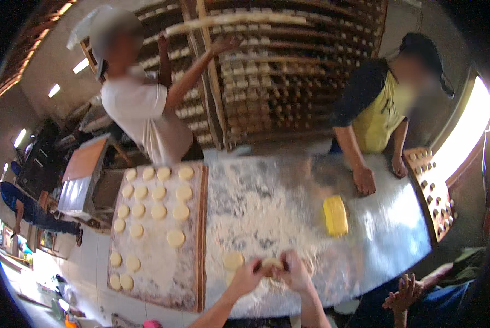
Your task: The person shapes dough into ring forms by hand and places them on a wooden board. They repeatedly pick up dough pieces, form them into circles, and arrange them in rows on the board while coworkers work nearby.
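Near the front edge of the metal table, my left hand (246, 277) and my right hand (296, 274) come together over the flour. Between them they pinch a small piece of dough (271, 263), pale on top and darker below. What the dark part is cannot be made out. Just left of my left hand a flat round of dough (233, 260) lies on the floured surface. Farther left, a floured wooden board (163, 268) bears several pale dough rounds (158, 212) in loose rows.
A yellow block (335, 216) sits right of centre on the metal table (376, 246). One person (373, 109) leans over the far right, beside a tray (420, 164) of small dark pieces. Another person (141, 104) reaches toward tall racks (277, 82). A third person's hand (404, 292) shows at lower right.
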Demonstrator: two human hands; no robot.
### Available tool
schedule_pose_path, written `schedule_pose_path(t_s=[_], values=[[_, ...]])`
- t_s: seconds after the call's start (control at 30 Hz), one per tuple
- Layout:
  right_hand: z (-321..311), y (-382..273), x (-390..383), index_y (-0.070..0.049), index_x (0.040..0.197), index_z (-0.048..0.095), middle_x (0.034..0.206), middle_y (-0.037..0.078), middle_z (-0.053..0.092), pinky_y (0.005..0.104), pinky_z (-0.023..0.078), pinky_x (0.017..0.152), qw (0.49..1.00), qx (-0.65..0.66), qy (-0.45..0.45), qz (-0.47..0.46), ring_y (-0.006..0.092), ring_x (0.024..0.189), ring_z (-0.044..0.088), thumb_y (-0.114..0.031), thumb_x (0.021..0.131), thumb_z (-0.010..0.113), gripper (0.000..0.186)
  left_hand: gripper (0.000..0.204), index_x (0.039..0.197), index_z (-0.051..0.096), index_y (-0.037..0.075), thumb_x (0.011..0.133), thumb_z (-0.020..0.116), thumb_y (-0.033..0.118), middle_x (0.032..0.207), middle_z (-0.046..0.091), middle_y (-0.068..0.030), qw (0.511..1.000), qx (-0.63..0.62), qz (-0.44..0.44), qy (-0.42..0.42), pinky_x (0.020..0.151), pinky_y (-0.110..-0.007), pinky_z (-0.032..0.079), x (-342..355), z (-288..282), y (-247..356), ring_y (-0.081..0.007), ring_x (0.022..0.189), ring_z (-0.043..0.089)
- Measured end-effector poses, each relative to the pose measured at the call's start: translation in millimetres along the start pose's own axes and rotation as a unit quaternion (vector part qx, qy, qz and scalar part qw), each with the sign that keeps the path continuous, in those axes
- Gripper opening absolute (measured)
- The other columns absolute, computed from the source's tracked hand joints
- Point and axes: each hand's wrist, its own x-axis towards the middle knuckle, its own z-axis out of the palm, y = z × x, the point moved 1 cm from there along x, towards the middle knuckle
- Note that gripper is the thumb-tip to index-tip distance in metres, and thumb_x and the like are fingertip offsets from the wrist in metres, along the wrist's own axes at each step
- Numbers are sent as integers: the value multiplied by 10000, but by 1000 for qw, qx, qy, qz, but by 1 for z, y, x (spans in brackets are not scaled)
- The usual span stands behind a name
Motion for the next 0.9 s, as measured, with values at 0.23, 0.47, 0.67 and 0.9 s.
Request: schedule_pose_path(t_s=[0.23,0.47,0.67,0.9], values=[[-9,-54,11,-54,1192,477,1051,83,560,330,504,815,987,93,-82,101,182,938,589,-23,820,756,466,280,1109,706,22,875,774,159,973,731,-64,988,-145,6,44,768,-271,549,-18,-18,44,-126,875,682],[2,-49,5,-47,1247,453,1098,139,577,343,512,807,986,99,-83,107,231,948,624,-37,782,751,553,270,1079,686,-18,860,768,118,976,720,-88,990,-142,-16,8,767,-277,544,-37,-32,50,-148,878,684],[50,-38,33,-34,1344,391,1115,136,566,363,508,852,998,-6,39,-40,234,1037,597,32,803,645,602,357,1103,587,-10,768,708,-42,990,650,-203,964,122,119,203,742,-399,528,-38,-26,41,-348,877,637],[52,-45,25,-41,1374,381,1205,137,551,371,461,944,849,438,-289,69,258,1082,588,-48,853,612,570,419,1168,495,35,806,458,-174,975,591,-128,918,-166,172,318,804,-349,501,-58,-18,8,-271,893,618]])
